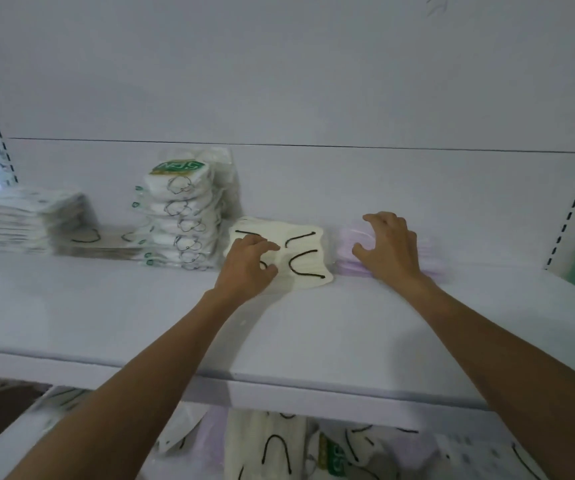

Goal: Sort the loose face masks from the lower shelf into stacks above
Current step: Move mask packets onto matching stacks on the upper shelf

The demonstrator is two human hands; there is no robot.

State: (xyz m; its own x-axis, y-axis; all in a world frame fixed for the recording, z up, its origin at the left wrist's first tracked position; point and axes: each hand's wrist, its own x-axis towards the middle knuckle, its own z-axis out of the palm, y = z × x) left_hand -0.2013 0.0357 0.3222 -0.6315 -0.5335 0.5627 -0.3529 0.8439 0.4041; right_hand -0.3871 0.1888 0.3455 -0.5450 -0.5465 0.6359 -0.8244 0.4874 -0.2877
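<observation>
**Two hands on mask stacks on a white shop shelf**

On the upper shelf (pixel 106 306), seen from above and in front, two bare forearms reach in towards the back panel (pixel 279 81). The left hand (pixel 248 268) lies on a stack of cream masks (pixel 308 258) with black ear loops. Its fingers are bent and close together on the top mask, with the thumb tucked in near the stack's front edge. It is unclear whether they pinch the mask or only press on it. The right hand (pixel 391 249) rests on a low stack of lilac masks (pixel 431 252) just beside the cream one. Its fingers are spread apart and arched, fingertips down on the stack and the thumb at the stack's left side.

To the left of the cream stack stands a tall pile of white masks in clear packets (pixel 182 220). Further left is a low, flat pile (pixel 106 242), then a blurred block of white packets (pixel 29 220) at the shelf's end.

Under the shelf board, a jumble of loose masks (pixel 279 448) lies in cream, lilac and white, some in packets.
</observation>
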